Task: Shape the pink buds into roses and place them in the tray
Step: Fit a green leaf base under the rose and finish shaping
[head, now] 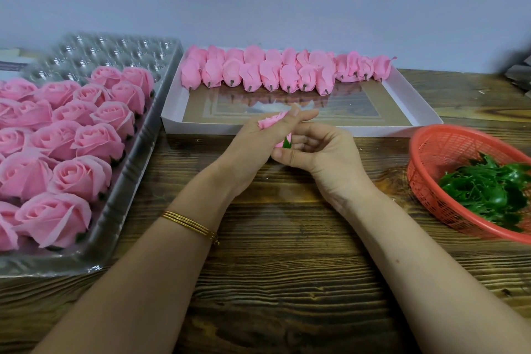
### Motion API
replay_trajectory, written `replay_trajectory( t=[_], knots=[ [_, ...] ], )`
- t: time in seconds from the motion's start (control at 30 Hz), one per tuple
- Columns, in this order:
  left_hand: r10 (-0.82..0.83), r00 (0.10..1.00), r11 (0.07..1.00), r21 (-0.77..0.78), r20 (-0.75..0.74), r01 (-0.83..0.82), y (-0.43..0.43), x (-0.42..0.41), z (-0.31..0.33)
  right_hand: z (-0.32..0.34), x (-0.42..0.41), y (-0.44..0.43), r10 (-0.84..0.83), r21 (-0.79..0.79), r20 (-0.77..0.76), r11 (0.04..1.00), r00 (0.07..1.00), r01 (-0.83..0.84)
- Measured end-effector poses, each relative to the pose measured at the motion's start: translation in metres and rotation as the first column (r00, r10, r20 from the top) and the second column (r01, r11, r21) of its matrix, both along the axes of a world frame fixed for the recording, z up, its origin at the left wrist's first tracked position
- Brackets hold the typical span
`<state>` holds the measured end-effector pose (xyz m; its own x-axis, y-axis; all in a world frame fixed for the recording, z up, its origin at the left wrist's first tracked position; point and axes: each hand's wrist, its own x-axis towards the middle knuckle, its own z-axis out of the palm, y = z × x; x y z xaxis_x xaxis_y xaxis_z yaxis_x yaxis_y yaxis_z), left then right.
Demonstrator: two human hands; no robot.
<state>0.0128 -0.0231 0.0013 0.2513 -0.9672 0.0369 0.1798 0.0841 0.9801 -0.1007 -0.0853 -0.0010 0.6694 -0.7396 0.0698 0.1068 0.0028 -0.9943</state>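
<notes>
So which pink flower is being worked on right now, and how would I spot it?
Look to the middle of the wooden table, just in front of the white box of buds. There the left hand and right hand hold one pink bud between them. It alone sits in no tray or box, with a green leaf base showing.

wooden table (287, 267) | left: plastic tray (126, 190) | middle: white box (201, 128) | right: red basket (422, 158)

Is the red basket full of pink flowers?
No, the red basket holds only green leaves, nothing pink.
</notes>
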Motion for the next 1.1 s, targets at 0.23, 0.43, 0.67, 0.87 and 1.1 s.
replay_trajectory(
  t=[0.23,0.43,0.67,0.87,1.1],
  knots=[
    [0.018,0.999,1.000,0.013,0.048,-0.018,0.0009,0.0005,-0.0017,0.0007,0.0005,0.0013,0.018,-0.012,-0.005,1.000,1.000,-0.018],
    [0.056,0.994,0.997,0.045,0.096,-0.060,-0.0004,0.0013,-0.0025,-0.0010,0.0008,-0.0002,0.024,0.003,-0.001,1.000,1.000,-0.024],
    [0.093,0.994,0.995,0.038,0.058,-0.095,0.0014,-0.0012,-0.0009,0.0012,0.0003,0.0007,0.028,-0.021,-0.010,0.999,1.000,-0.029],
    [0.181,0.982,0.983,0.032,0.059,-0.183,0.0009,-0.0030,-0.0002,0.0057,0.0002,0.0043,0.001,-0.019,-0.021,1.000,1.000,-0.002],
    [0.160,0.986,0.986,0.043,0.034,-0.162,0.0020,-0.0018,-0.0022,0.0055,-0.0013,0.0023,-0.074,-0.022,0.007,0.997,0.997,0.074]
  ],
)
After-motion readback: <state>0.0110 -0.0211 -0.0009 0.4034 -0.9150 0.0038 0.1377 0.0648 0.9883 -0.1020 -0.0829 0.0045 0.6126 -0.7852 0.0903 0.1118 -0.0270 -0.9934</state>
